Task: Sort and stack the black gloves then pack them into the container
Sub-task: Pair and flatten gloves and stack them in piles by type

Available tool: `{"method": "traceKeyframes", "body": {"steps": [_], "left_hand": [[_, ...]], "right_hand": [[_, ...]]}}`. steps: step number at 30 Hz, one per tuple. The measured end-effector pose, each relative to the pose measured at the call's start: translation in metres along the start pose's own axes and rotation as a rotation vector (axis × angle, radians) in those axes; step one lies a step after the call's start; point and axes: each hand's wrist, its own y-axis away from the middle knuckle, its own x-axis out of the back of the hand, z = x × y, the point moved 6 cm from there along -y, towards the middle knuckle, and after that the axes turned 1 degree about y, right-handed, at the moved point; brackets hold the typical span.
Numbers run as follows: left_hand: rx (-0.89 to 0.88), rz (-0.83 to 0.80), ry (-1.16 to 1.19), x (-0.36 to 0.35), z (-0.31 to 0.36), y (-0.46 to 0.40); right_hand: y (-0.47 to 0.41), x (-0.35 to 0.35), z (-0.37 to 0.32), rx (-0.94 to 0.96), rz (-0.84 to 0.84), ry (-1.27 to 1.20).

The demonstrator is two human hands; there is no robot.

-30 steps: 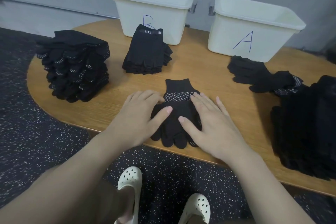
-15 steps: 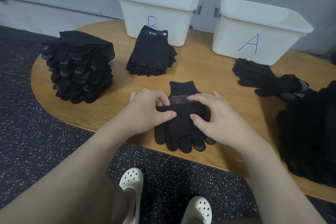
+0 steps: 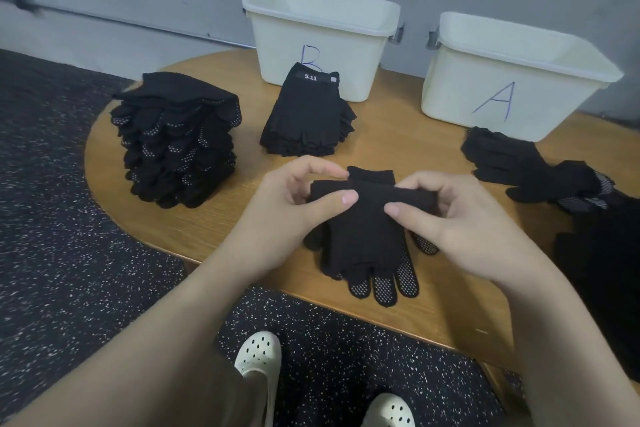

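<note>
Both hands work at the near edge of the round wooden worktop: the left hand and the right hand each pinch the folded-over upper edge of a black dotted glove pair, thumbs on the near side and fingers curled behind, holding the fold lifted while the glove fingers, with their white grip dots, lie flat on the wood pointing toward the person. To the left stands a tall stack of dotted gloves. Behind the held pair, a lower stack of fingerless gloves labelled 5.11 sits touching the front of the white bin marked B. The white bin marked A stands to the right, with loose gloves in front of it and a dark heap at the right edge.
</note>
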Motion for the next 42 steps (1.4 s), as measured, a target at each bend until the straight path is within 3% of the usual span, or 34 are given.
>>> {"method": "traceKeyframes", "body": {"steps": [4, 15, 26, 34, 42], "left_hand": [[0.013, -0.085, 0.026, 0.001, -0.001, 0.006], [-0.155, 0.266, -0.094, 0.069, 0.030, 0.014], [-0.223, 0.562, -0.238, 0.153, 0.075, 0.019], [-0.171, 0.645, -0.414, 0.197, 0.085, 0.005], [-0.094, 0.681, -0.306, 0.219, 0.081, -0.011]], "right_hand": [[-0.009, -0.005, -0.017, 0.053, 0.101, -0.198], [-0.054, -0.048, -0.045, 0.103, 0.243, -0.506], [-0.112, -0.118, -0.095, 0.157, 0.063, -0.745], [-0.149, -0.145, -0.107, 0.150, 0.214, -0.671], [-0.176, -0.153, -0.109, 0.137, 0.234, -0.692]]}}
